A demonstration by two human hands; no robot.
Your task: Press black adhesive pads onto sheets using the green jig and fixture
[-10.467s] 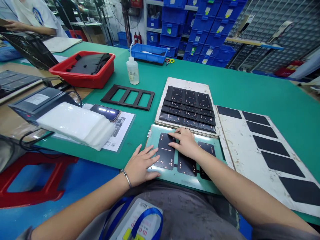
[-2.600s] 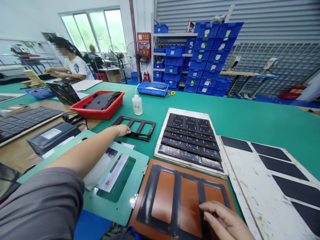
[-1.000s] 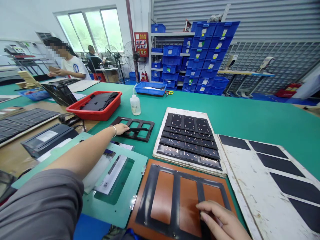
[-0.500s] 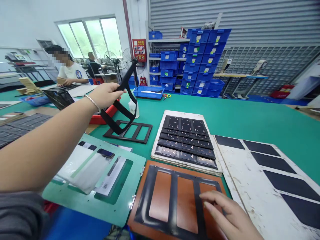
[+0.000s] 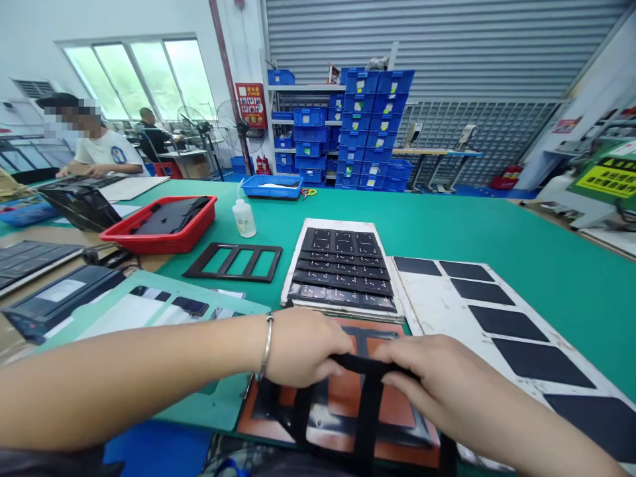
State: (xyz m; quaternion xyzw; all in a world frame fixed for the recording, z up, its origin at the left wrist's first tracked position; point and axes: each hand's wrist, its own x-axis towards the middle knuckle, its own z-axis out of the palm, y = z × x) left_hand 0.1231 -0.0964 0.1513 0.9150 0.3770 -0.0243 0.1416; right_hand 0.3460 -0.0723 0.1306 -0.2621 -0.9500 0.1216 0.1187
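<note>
Both my hands grip one edge of a limp black frame (image 5: 368, 414) with open windows, which hangs down between them. My left hand (image 5: 305, 344), with a bracelet at the wrist, pinches that edge on the left. On the right, my right hand (image 5: 432, 377) holds the same edge between thumb and fingers. Beneath lies an orange-brown board (image 5: 342, 397) bearing another black, shiny windowed frame (image 5: 330, 419), partly hidden by my hands and the held piece. Left of the board, a light green template plate (image 5: 218, 404) with cut-outs lies partly under my left forearm.
Overlapping black dotted panels (image 5: 344, 262) lie on white boards ahead. Black rectangles sit on a white board (image 5: 447, 318) at right. More black frames (image 5: 223, 260), a squeeze bottle (image 5: 244, 218), a red tray (image 5: 154, 244) and a blue tray (image 5: 271, 189) stand farther off. A co-worker (image 5: 106, 152) sits far left.
My left hand has brought the black frame from above the frame stack down over the orange-brown board. My right hand, empty before, now grips its edge too. The view has turned slightly right.
</note>
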